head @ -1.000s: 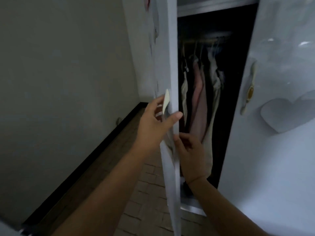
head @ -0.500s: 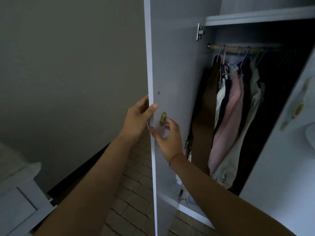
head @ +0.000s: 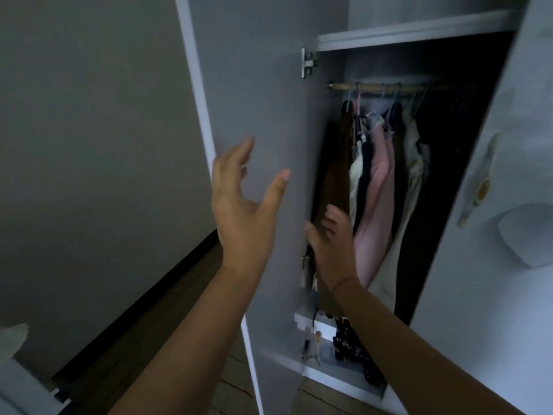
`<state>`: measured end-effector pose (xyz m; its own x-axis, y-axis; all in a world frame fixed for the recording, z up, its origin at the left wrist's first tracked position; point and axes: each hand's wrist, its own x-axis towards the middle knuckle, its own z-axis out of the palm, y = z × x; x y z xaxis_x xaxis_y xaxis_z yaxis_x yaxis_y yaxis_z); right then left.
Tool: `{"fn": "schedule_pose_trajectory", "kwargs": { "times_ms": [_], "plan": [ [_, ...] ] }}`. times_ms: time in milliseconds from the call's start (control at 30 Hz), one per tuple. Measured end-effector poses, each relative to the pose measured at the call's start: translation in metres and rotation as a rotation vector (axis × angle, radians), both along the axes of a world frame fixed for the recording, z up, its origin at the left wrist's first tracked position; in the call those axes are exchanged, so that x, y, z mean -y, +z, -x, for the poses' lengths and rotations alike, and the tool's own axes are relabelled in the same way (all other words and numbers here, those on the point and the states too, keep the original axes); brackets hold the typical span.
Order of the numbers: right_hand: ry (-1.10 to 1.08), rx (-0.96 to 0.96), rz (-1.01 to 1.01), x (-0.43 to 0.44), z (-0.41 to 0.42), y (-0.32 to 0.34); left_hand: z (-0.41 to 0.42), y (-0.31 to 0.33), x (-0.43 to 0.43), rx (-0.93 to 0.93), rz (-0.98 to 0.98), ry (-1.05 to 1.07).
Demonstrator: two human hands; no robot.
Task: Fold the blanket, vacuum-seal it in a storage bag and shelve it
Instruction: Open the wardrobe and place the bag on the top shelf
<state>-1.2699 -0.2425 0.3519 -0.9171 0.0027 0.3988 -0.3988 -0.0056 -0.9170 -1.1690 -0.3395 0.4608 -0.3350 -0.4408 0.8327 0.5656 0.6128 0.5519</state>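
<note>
A white wardrobe stands open in front of me. Its left door (head: 257,94) is swung wide, inner face toward me. My left hand (head: 242,211) hovers in front of that door with fingers spread, holding nothing. My right hand (head: 332,247) is open too, just off the door's hinge side by the hanging clothes (head: 377,187). Above the clothes rail (head: 374,86) runs a white shelf (head: 413,34). No blanket or storage bag is in view.
The right door (head: 493,250) is shut, with a cream handle (head: 478,187) and a heart shape. Dark patterned cloth and small items lie on the wardrobe floor (head: 344,369). A grey wall is at left, tiled floor (head: 233,393) below, white furniture (head: 18,381) at bottom left.
The left door swung from nearly shut to wide open. Both hands held its edge earlier and have now let go, fingers spread.
</note>
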Motion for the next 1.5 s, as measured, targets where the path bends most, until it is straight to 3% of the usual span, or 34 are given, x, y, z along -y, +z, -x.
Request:
{"fn": "schedule_pose_trajectory", "kwargs": {
  "times_ms": [300,533,733,933,1100,1500],
  "plan": [
    [-0.492,-0.024,-0.085,-0.214,0.096,0.018,0.141,-0.045,-0.143,0.426,-0.1,-0.473],
    [-0.429,-0.022,-0.17,-0.285,0.15,0.021,0.226,-0.07,-0.239,0.741,-0.17,-0.707],
    [-0.259,0.027,-0.223,-0.291,0.16,0.015,0.248,-0.069,-0.267,0.751,-0.171,-0.744],
    [-0.301,-0.004,-0.213,-0.285,0.136,0.012,0.251,-0.052,-0.272,0.665,-0.2,-0.778],
    [-0.426,-0.066,-0.195,-0.283,0.08,0.008,0.224,-0.027,-0.278,0.545,-0.176,-0.932],
    [-0.895,-0.004,-0.077,-0.342,-0.079,0.007,0.11,-0.017,-0.359,0.544,0.07,-1.429]
  ]
}}
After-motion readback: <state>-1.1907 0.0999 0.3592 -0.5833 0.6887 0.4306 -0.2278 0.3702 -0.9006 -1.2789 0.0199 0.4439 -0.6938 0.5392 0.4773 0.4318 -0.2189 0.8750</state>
